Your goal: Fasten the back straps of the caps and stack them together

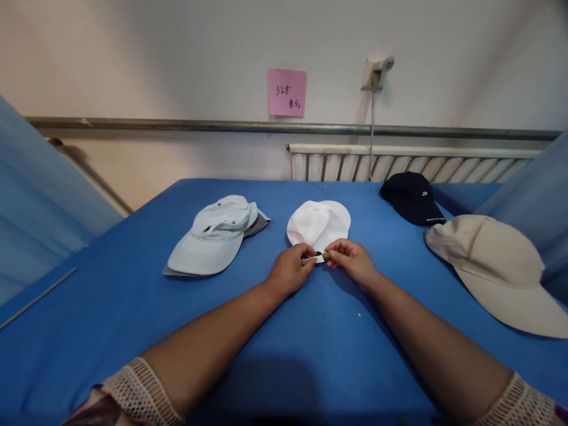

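A white cap (pixel 313 222) lies in the middle of the blue-covered table, its brim toward the wall and its back toward me. My left hand (pixel 293 266) pinches one end of the cap's white back strap (pixel 318 258) between thumb and fingers. Facing it, my right hand (pixel 350 260) is closed on the strap's other end, where a small brass-coloured buckle (pixel 327 257) shows at the fingertips. A short stretch of strap runs between the two hands, and the fingers hide the rest.
Pale blue caps (pixel 217 234) are stacked at the left with a grey one beneath. To the right lie a black cap (pixel 410 195) and a beige cap (pixel 497 266). A thin stick (pixel 38 299) rests at the left edge. Behind are a radiator (pixel 408 163) and a wall.
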A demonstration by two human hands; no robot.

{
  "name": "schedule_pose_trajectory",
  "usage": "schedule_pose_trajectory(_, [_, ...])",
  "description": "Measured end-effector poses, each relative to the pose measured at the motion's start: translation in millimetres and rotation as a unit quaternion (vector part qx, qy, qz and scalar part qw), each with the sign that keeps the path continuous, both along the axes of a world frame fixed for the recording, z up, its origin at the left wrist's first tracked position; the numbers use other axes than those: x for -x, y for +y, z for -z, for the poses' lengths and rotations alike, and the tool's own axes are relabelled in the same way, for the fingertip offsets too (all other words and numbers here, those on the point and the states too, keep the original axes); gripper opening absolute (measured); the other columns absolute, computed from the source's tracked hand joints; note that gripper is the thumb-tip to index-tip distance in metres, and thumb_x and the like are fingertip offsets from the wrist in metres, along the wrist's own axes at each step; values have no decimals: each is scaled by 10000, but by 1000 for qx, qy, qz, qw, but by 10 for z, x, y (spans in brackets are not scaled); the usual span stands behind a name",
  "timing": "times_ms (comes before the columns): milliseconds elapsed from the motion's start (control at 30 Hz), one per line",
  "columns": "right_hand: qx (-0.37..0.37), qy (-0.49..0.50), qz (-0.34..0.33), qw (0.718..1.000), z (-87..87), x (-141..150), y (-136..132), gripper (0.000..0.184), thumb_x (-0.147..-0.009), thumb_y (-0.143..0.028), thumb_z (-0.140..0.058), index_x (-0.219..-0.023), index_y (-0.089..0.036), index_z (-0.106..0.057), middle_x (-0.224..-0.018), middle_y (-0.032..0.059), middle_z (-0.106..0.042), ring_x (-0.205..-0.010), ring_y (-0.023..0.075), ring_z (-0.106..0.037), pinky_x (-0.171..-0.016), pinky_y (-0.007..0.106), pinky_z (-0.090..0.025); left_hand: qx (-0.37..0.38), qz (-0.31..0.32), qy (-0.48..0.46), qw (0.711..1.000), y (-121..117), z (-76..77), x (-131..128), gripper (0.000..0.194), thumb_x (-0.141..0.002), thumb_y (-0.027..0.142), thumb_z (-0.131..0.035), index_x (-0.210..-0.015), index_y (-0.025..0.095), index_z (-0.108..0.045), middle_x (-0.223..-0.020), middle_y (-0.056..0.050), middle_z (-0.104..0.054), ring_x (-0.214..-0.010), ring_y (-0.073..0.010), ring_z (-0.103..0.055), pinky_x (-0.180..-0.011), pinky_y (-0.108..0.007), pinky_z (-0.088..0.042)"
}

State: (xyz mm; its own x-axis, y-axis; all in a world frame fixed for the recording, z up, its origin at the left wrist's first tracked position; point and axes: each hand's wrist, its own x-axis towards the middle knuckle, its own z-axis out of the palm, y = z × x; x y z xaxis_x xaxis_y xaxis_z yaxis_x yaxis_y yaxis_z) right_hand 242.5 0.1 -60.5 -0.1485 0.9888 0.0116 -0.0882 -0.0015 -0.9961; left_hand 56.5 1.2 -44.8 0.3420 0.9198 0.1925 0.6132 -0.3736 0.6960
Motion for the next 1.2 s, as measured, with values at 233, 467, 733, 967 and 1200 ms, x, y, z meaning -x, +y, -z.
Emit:
schedule_pose_trajectory(233, [-2, -7, 1, 1000, 22, 17, 7, 296, -652, -436, -741, -747, -196, -595, -630, -15, -635, -539, 119, -578, -561, 268, -472, 13, 27, -29, 999, -10, 21, -18, 150, -830, 265, -560, -907, 177, -654, -887, -30, -714, -794, -159, -649, -709, -259, -480])
schedule_pose_trajectory(467, [0, -20, -16, 1000, -6, 26, 0, 310, -649, -439, -726, -771, -196, -577, -646, -20, -629, -545, 119, -587, -561, 263, -470, 25, 26, -51, 998, 22, 54, -35, 152, -822, 268, -577, -910, 172, -655, -883, -27, -714, -773, -152, -648, -710, -259, -480])
schedule_pose_trajectory(733, [1, -110, 48, 993, 48, -9, 27, 200, -704, -375, -642, -728, -194, -560, -531, -43, -556, -451, 105, -520, -451, 225, -397, 9, 13, -13, 1000, 22, 54, -15, 142, -814, 249, -566, -900, 184, -659, -869, -21, -713, -784, -160, -648, -699, -259, -468])
schedule_pose_trajectory(967, [-53, -171, -42, 983, 174, -91, 53, 215, -695, -258, -659, -896, -202, -604, -739, -20, -635, -617, 120, -572, -580, 243, -453, 13, 14, -9, 1000, 19, 51, -10, 155, -818, 263, -563, -913, 187, -660, -879, -23, -712, -798, -162, -648, -708, -262, -473])
schedule_pose_trajectory(1200, [-208, -350, -38, 913, 32, -98, -6, 141, -754, -123, -590, -859, -218, -593, -841, -1, -594, -738, 138, -552, -669, 265, -416, 20, 19, -20, 999, 16, 43, -8, 154, -816, 264, -566, -911, 185, -658, -871, -21, -708, -794, -160, -646, -710, -264, -474])
